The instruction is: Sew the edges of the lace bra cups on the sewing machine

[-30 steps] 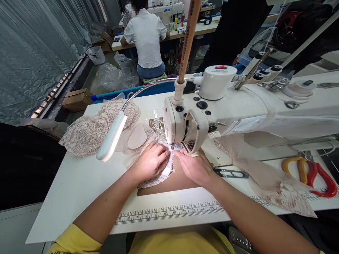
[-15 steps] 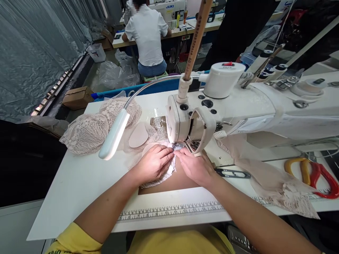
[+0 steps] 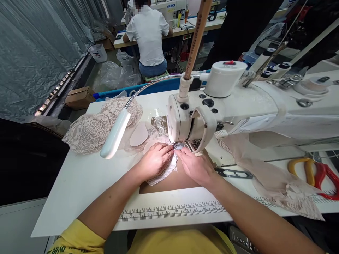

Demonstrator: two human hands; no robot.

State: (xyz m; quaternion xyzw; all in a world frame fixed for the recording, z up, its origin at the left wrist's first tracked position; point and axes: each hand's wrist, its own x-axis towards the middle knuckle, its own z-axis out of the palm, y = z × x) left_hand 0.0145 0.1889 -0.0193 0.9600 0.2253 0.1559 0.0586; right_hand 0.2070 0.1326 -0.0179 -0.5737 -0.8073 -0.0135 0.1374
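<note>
My left hand [image 3: 156, 160] lies over a pale lace cup piece [image 3: 164, 173], its fingers together and pressing the fabric beside the presser foot [image 3: 178, 145]. Part of the lace is hidden under the palm. Close by on the right, my right hand [image 3: 194, 164] is closed, with thumb and index finger at the edge of the lace; its other fingers are curled out of sight. Above both hands stands the white sewing machine's head [image 3: 180, 121]. A smooth beige oval pad [image 3: 139, 134] rests on lace just beyond my left hand.
Lace cups [image 3: 87, 132] are piled at the left, under a bendable lamp [image 3: 115, 134]. To the right lie a dark flat tool [image 3: 234, 173], sheer lace fabric [image 3: 275, 180] and red-and-yellow-handled scissors [image 3: 327, 180]. A printed ruler [image 3: 172, 211] runs along the front edge. Someone [image 3: 150, 38] sits ahead.
The lace's lower edge has shifted slightly forward and to the right, toward the presser foot. Both hands stay at nearly the same spot, and the whole view has moved a little.
</note>
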